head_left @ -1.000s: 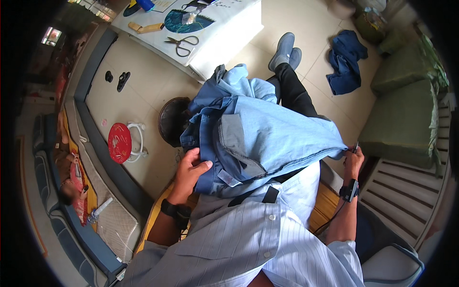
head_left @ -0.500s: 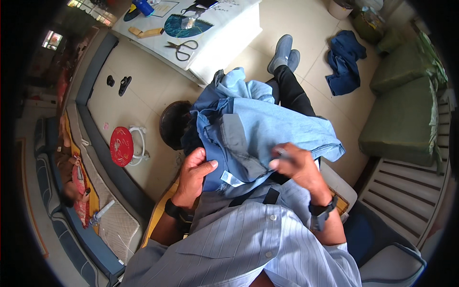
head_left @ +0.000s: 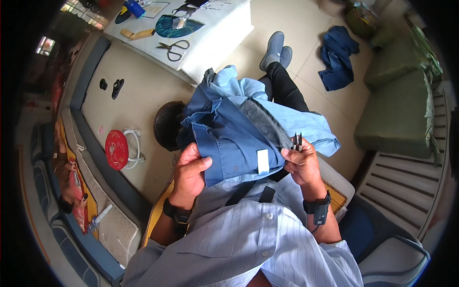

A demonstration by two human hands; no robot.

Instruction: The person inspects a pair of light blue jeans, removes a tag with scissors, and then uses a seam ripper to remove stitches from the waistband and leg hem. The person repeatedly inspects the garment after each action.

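A blue denim garment (head_left: 224,138) lies across my lap, part dark blue, part pale, with frayed seam edges and a grey strip (head_left: 263,119). On its dark section shows a white label (head_left: 263,161). My left hand (head_left: 190,172) pinches the garment's left edge between thumb and fingers. At the other side my right hand (head_left: 302,165) grips the fabric near the grey strip's lower end. That same hand holds small thread snips (head_left: 297,141), their dark blades pointing up and slightly apart. Between both hands the dark section is spread fairly flat.
Ahead, a white table (head_left: 220,52) carries large scissors (head_left: 174,49). A dark round bin (head_left: 165,126) and a red-seated stool (head_left: 117,149) stand left. Another denim piece (head_left: 338,57) lies on the floor. Green cushions (head_left: 394,115) are at right. A person (head_left: 76,191) reclines far left.
My right hand has moved down onto the fabric and now grips its edge with the snips. The dark section is pulled out wider, and the grey strip has shifted right.
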